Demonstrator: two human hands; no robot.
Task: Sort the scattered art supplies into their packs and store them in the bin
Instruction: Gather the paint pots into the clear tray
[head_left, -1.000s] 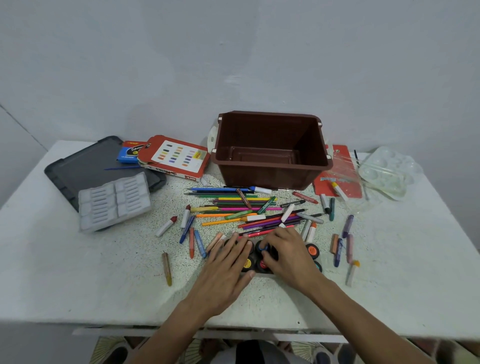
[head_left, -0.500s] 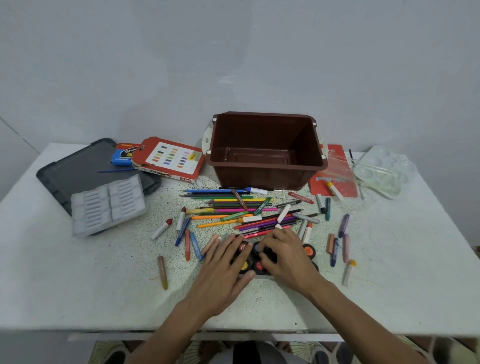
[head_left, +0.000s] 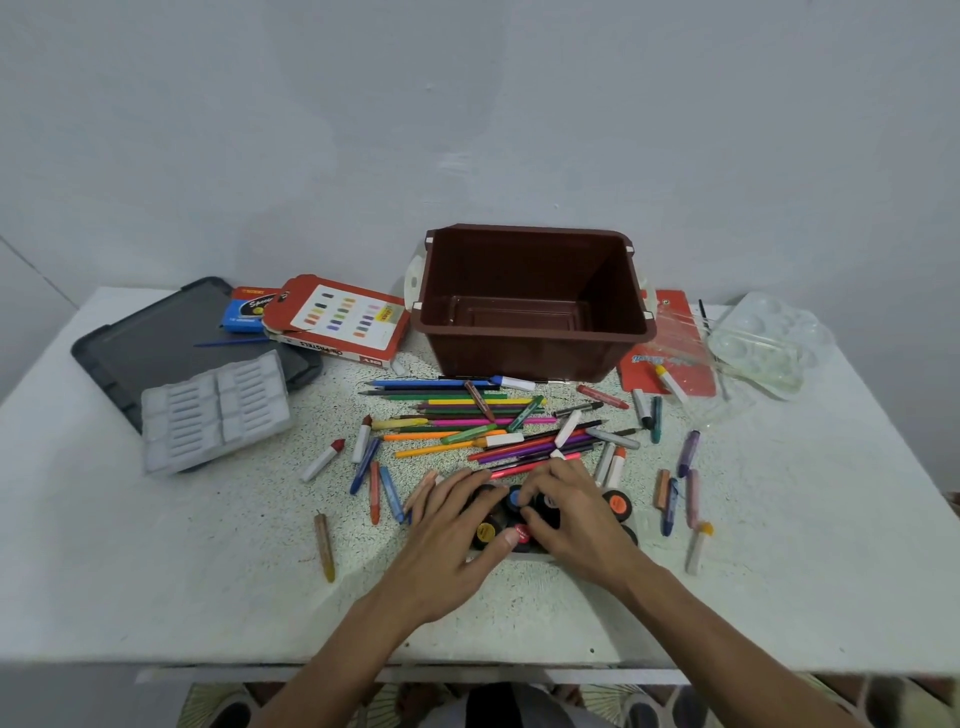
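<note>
Though empty, bin (head_left: 519, 358) behind pencils (head_left: 467, 410).

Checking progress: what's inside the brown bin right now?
The brown bin shows only its bare floor and inner walls; no supplies are visible. Its near wall hides the floor's front strip.

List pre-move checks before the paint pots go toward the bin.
1. Bin open, empty: ok.
2. Left hand flat on paint pots: ok.
3. Right hand curled round the pots: ok.
4. All pots gathered: not ok; orange-capped pot sits to the right of the right hand.
5. Pots seated in a pack: cannot tell; hands cover them.
6. Table between pots and bin: not ok; pencils lie across it.
</note>
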